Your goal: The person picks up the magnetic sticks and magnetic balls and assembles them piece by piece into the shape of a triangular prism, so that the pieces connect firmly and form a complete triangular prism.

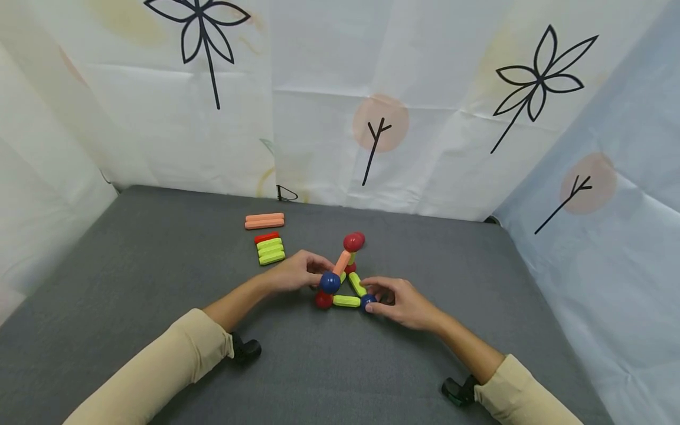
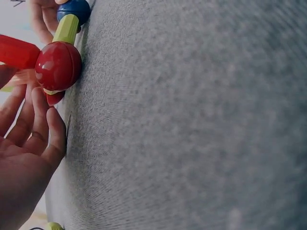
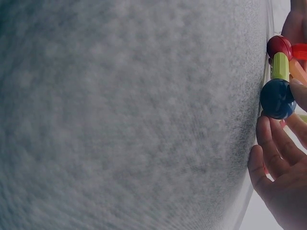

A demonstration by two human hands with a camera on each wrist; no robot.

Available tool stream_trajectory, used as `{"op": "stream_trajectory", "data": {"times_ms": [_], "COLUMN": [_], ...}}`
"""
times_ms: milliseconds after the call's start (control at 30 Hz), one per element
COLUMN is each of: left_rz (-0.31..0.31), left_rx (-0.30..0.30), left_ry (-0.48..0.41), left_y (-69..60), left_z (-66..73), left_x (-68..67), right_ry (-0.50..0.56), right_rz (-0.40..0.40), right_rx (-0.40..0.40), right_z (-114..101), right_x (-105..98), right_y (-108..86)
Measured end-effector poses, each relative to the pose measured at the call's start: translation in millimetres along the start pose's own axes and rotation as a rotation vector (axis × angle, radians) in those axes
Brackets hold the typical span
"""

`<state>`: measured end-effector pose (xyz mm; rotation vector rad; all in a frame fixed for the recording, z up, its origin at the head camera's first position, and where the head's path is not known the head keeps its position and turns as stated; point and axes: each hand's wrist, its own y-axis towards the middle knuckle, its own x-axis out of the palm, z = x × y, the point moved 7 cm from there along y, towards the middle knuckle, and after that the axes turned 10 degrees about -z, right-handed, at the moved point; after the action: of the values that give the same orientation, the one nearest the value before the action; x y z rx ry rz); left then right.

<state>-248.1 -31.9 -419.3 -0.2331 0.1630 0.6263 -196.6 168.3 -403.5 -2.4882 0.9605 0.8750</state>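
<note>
A toy structure of balls and short building sticks stands on the grey table between both hands. Its base has a red ball [image 1: 323, 300], a yellow-green stick [image 1: 346, 301] and a blue ball [image 1: 368, 303]. Above the red ball, a red stick [image 2: 18, 50] rises to another blue ball [image 1: 330, 282]. From there an orange stick [image 1: 342, 262] slopes to a raised red ball [image 1: 353, 241]. My left hand [image 1: 297, 271] pinches the red stick, its contact partly hidden. With thumb and fingers, my right hand [image 1: 402, 302] grips the base's blue ball.
Two loose orange sticks [image 1: 264, 221] lie side by side at the back left. Nearer are a red stick [image 1: 267, 237] and several yellow-green sticks [image 1: 271, 251] in a row, close to the left forearm. A printed white cloth [image 1: 319, 147] hangs behind the table.
</note>
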Motion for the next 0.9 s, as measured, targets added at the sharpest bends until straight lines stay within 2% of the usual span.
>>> {"op": "stream_trajectory", "data": {"times_ms": [200, 333, 433, 567, 733, 833, 900], "left_rz": [-0.002, 0.004, 0.028, 0.111, 0.252, 0.342, 0.398], "left_rx": [-0.031, -0.013, 0.009, 0.049, 0.095, 0.113, 0.126], "left_ry": [-0.013, -0.023, -0.02, 0.007, 0.048, 0.094, 0.157], "left_y": [4.0, 3.4, -2.0, -13.2, -34.9, -49.8, -58.2], "left_z": [0.7, 2.1, 3.3, 5.6, 10.7, 11.3, 9.8], "left_x": [0.3, -0.4, -4.1, -17.9, -44.5, -61.1, -70.6], "right_ry": [-0.002, -0.005, -0.004, -0.005, -0.006, -0.005, -0.005], "right_rz": [-0.003, 0.0, 0.001, 0.002, 0.002, 0.002, 0.001], "right_rx": [0.01, 0.009, 0.007, 0.016, 0.024, 0.023, 0.026], "right_z": [1, 2, 2, 2, 3, 2, 3], "right_x": [-1, -1, 0, 0, 0, 0, 0], "right_y": [-0.7, -0.7, -0.2, -0.5, -0.6, -0.7, -0.6]}}
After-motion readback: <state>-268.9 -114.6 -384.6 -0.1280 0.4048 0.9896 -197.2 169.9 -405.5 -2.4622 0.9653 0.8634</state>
